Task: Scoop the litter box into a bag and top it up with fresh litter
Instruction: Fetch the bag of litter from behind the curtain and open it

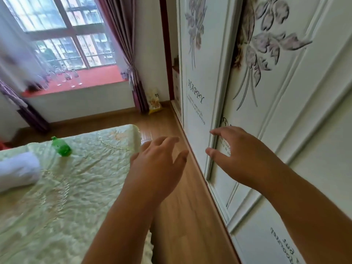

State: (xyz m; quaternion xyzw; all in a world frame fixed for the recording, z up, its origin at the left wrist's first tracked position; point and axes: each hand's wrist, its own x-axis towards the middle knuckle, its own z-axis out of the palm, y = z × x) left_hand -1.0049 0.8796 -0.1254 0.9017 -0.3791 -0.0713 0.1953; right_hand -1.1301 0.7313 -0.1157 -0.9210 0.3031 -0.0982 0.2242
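Yellow litter bag (154, 101) beside curtain (133, 77)

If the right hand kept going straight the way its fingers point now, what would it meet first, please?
Probably the white wardrobe door: the right hand reaches forward and left with spread fingers at the door's edge. Whether it already touches is unclear.

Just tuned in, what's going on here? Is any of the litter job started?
Not that this view shows. A person stands in the gap between a bed and a white wardrobe, both hands out in front and holding nothing. The left hand hangs over the wood floor; the right hand is close to the wardrobe door, contact unclear. No litter box or scoop is in view. A yellow bag stands in the far corner by the curtain.
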